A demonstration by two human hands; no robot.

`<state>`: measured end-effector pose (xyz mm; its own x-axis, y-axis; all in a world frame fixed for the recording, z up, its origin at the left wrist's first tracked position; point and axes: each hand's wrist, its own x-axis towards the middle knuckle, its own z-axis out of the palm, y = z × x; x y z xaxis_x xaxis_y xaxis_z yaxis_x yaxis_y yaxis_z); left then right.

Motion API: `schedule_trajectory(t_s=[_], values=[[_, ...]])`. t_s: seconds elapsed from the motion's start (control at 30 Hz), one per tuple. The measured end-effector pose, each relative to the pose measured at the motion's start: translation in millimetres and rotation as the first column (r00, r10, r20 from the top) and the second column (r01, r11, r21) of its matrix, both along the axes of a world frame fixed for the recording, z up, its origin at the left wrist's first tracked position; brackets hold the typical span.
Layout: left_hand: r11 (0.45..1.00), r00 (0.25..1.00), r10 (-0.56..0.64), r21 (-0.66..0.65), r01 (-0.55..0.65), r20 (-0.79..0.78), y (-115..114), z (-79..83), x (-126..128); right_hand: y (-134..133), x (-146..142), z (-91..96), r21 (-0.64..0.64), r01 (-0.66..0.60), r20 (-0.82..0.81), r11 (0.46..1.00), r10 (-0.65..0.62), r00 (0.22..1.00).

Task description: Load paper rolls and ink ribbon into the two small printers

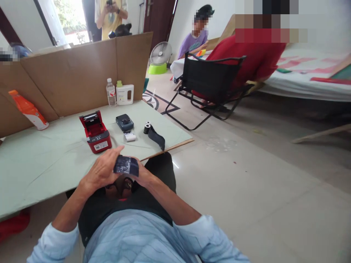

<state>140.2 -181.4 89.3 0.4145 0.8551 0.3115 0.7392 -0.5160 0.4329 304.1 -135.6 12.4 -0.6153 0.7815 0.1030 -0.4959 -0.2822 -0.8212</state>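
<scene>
A dark blue ribbon-like strip (126, 165) with pale streaks stretches between my hands above my lap. My left hand (101, 171) grips its left end, with the fingers pointing up and right. Its right end is in my right hand (143, 174), whose fingers are mostly hidden behind the strip. Just beyond my left hand, a red label printer (100, 140) stands on the table with its lid raised. Right of it lie a small dark grey device (124, 122) and a white paper roll (129, 136). A black ribbon roll (147, 128) trails its loose tail toward the table edge.
The pale green tabletop (52, 157) has a cardboard wall (82, 73) along its back. An orange bottle (29, 110), a water bottle (111, 93) and a white jug (125, 95) stand near it. A person sits in a black folding chair (212, 78) at right.
</scene>
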Motion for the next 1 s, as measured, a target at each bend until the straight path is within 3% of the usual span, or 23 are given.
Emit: schedule_trajectory(t_s=[0.1, 0.17, 0.23, 0.33, 0.4, 0.47, 0.5, 0.57, 0.67, 0.73, 0.8, 0.87, 0.93, 1.0], values=[[0.999, 0.914, 0.026, -0.029, -0.016, 0.405, -7, -17.5, -12, -8, -2, 3.7, -0.102, -0.204, -0.105, 0.974, 0.193, 0.976], [0.999, 0.890, 0.041, -0.029, -0.031, 0.454, -11, -22.3, -17, -11, -4, 3.6, -0.112, -0.239, -0.103, 0.965, 0.228, 0.968], [1.000, 0.939, 0.027, 0.004, -0.030, 0.342, -14, -19.2, -19, -12, -5, 0.7, -0.082, -0.218, -0.050, 0.972, 0.214, 0.975], [0.999, 1.000, 0.011, 0.048, -0.011, -0.010, -16, -5.1, -16, -11, -9, -5.7, 0.023, -0.053, 0.065, 0.998, 0.052, 0.997], [0.999, 0.972, 0.043, 0.040, -0.034, -0.232, -16, 3.2, -12, -9, -12, -8.4, 0.094, 0.065, 0.136, 0.993, -0.078, 0.988], [0.998, 0.950, 0.068, 0.029, -0.062, -0.305, -16, 5.7, -11, -7, -16, -8.1, 0.108, 0.105, 0.163, 0.989, -0.122, 0.979], [0.998, 0.963, 0.063, 0.025, -0.059, -0.260, -15, 4.2, -13, -7, -18, -6.7, 0.080, 0.085, 0.150, 0.993, -0.097, 0.984], [1.000, 0.999, 0.029, 0.010, -0.029, -0.016, -13, -3.0, -20, -7, -21, -1.9, -0.023, -0.033, 0.071, 0.999, 0.035, 0.997], [1.000, 0.913, 0.016, -0.004, -0.016, 0.407, -11, -15.5, -32, -8, -21, 6.9, -0.104, -0.245, -0.065, 0.964, 0.239, 0.969], [0.999, 0.875, 0.030, -0.004, -0.032, 0.484, -11, -17.3, -36, -7, -20, 10.4, -0.090, -0.272, -0.078, 0.958, 0.265, 0.961], [0.999, 0.928, 0.024, 0.017, -0.033, 0.372, -10, -11.2, -35, -6, -22, 10.5, -0.071, -0.219, -0.027, 0.973, 0.218, 0.976], [0.999, 0.992, 0.022, 0.039, -0.027, 0.122, -9, -0.2, -31, -2, -25, 8.4, -0.020, -0.104, 0.067, 0.994, 0.105, 0.992], [0.998, 0.990, 0.044, 0.048, -0.038, -0.130, -8, 9.6, -27, 2, -29, 6.8, 0.071, 0.014, 0.157, 0.997, -0.025, 0.987], [0.998, 0.978, 0.059, 0.043, -0.051, -0.200, -5, 12.4, -26, 5, -32, 7.9, 0.115, 0.063, 0.173, 0.991, -0.082, 0.981]])
